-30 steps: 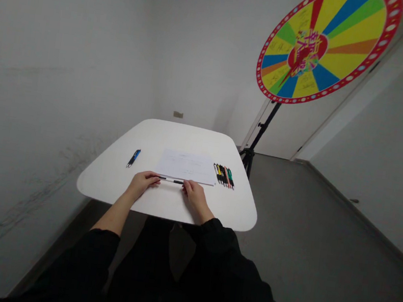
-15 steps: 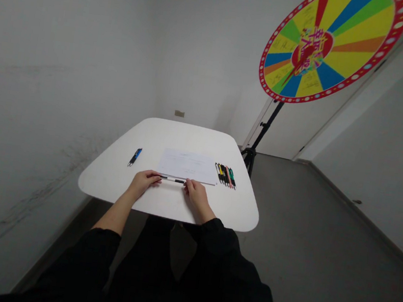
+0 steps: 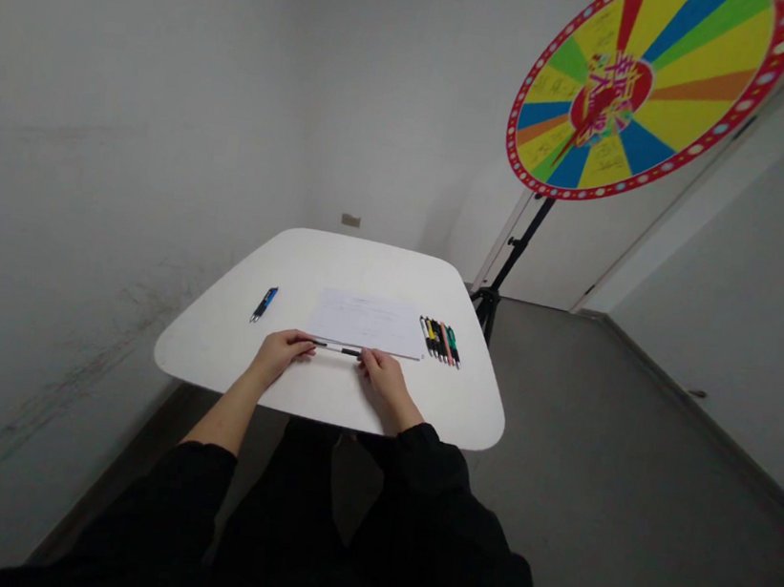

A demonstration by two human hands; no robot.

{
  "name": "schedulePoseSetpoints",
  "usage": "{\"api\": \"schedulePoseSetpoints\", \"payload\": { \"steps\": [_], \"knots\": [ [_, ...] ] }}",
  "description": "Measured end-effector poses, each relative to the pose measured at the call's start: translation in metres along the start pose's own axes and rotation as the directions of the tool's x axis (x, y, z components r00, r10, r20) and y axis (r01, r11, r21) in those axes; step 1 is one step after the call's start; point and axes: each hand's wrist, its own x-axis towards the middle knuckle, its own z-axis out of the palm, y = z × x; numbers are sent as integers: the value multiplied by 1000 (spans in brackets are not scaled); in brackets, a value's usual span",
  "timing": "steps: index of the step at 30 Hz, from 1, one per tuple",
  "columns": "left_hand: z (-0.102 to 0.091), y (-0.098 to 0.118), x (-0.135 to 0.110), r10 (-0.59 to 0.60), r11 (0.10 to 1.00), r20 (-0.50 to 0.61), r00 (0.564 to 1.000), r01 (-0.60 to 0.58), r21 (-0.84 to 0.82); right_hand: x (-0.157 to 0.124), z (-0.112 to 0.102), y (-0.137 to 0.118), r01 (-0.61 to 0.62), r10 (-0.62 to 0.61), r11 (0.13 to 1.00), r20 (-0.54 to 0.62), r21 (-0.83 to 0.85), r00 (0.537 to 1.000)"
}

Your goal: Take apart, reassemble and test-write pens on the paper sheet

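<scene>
A black and white pen (image 3: 336, 349) lies crosswise just in front of a white sheet of paper (image 3: 366, 321) on the white table (image 3: 327, 396). My left hand (image 3: 281, 352) pinches its left end with curled fingers. My right hand (image 3: 381, 374) grips its right end the same way. Both hands rest on the tabletop near the front edge.
A blue pen (image 3: 263, 303) lies alone at the table's left. A row of several coloured pens (image 3: 441, 341) sits right of the paper. A colourful prize wheel (image 3: 643, 86) on a black tripod stand (image 3: 502, 274) rises behind the table's right corner. Grey floor stretches to the right.
Both hands keep their hold on the pen and stay in place. Only the view has shifted slightly.
</scene>
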Motion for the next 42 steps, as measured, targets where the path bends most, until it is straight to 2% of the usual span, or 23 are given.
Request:
{"api": "schedulePoseSetpoints", "payload": {
  "steps": [7,10,13,17,23,29,32,37,42],
  "knots": [
    [1,0,0,-2,1000,-3,1000,2,-12,-2,-1,3,39,-37,998,-29,57,999],
    [1,3,-2,-1,1000,1,1000,1,-9,-3,-1,1,14,-13,996,-14,92,1000],
    [1,5,-3,-6,1000,0,1000,6,-7,-3,-1,-2,-16,16,999,-3,49,1000],
    [2,5,-3,-10,1000,-3,1000,10,-5,-4,0,-1,-10,10,998,2,60,1000],
    [0,4,-2,-21,1000,17,1000,21,-1,-4,1,7,72,-65,994,-78,81,995],
    [0,4,-2,-20,1000,12,1000,20,-24,-5,1,9,51,-33,988,-127,143,991],
    [0,5,-2,-18,999,-2,1000,18,-39,-4,-1,10,55,-23,978,-154,204,988],
    [-3,7,-3,-2,998,-52,999,-1,-63,1,-3,17,52,68,905,-263,422,962],
    [-3,7,-4,-3,999,-49,999,1,-52,0,-3,17,37,78,883,-224,468,971]
  ]
}}
